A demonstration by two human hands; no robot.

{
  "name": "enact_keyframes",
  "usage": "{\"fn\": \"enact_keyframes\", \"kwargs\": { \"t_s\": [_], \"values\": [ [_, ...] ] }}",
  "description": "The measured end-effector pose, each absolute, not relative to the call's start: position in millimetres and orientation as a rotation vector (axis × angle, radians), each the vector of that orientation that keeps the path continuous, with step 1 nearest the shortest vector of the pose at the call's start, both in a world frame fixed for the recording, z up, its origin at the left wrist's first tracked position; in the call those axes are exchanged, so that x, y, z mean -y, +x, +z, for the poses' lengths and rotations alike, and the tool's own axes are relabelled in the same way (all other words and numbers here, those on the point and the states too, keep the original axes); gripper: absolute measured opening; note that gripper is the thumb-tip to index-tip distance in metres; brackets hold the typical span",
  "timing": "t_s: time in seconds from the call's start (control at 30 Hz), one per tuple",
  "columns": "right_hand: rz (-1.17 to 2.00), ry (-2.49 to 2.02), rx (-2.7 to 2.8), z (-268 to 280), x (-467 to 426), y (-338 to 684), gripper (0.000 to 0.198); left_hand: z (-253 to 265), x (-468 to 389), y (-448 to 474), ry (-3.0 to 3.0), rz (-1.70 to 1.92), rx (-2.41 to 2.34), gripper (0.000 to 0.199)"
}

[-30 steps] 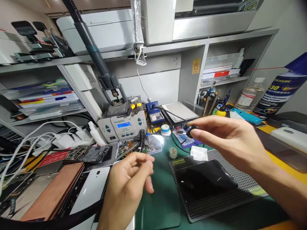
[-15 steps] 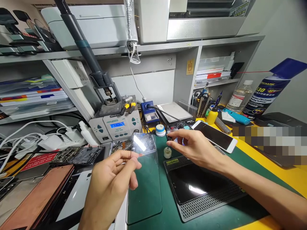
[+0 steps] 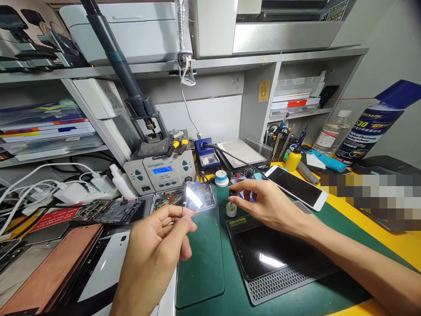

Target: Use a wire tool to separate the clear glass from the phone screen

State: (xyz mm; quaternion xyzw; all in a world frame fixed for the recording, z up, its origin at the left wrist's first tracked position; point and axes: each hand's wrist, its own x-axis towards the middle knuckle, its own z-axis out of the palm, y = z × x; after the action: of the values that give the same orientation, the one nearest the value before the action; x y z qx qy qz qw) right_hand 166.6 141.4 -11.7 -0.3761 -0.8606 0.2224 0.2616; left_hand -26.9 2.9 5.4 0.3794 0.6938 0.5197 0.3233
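My right hand point(image 3: 263, 204) reaches in from the right, thumb and forefinger closed on a black cap point(image 3: 232, 193) directly over a small glass bottle point(image 3: 231, 210). Whether the cap touches the bottle's neck I cannot tell. My left hand point(image 3: 161, 250) is raised over a clear glass sheet point(image 3: 201, 263), thumb and forefinger pinched together. A thin dark line shows at its forefinger, too fine to name. Below my right forearm, a phone with a dark screen point(image 3: 272, 254) lies on a grey perforated mat point(image 3: 286, 287).
A soldering station point(image 3: 161, 173) stands behind my left hand. Opened phone parts point(image 3: 112, 210) and a copper-coloured panel point(image 3: 55, 267) crowd the left. At right are a white phone point(image 3: 296, 188), a yellow bottle point(image 3: 292, 161) and a spray can point(image 3: 365, 127). A round white-and-blue tub point(image 3: 221, 178) sits behind the glass bottle.
The whole view has shifted slightly, so most things appear a little further right. The black cap looks slightly closer to the bottle. Both hands keep their grips.
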Motion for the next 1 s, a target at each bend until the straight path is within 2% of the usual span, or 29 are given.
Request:
{"fn": "enact_keyframes", "kwargs": {
  "t_s": [0.23, 0.7, 1.0],
  "values": [
    [0.677, -1.024, 2.415, -15.0, -142.9, 167.4, 0.027, 5.1, -2.4, -26.6, 1.001, 1.318, -1.832, 0.025],
    [0.749, -1.115, 2.234, -12.7, -145.3, 169.0, 0.028, -0.6, -4.7, -31.2, 1.042, 1.288, -1.813, 0.024],
    [0.665, -1.11, 2.222, -13.0, -144.9, 169.8, 0.029, 5.5, -3.2, -25.2, 0.998, 1.314, -1.8, 0.021]
  ]
}}
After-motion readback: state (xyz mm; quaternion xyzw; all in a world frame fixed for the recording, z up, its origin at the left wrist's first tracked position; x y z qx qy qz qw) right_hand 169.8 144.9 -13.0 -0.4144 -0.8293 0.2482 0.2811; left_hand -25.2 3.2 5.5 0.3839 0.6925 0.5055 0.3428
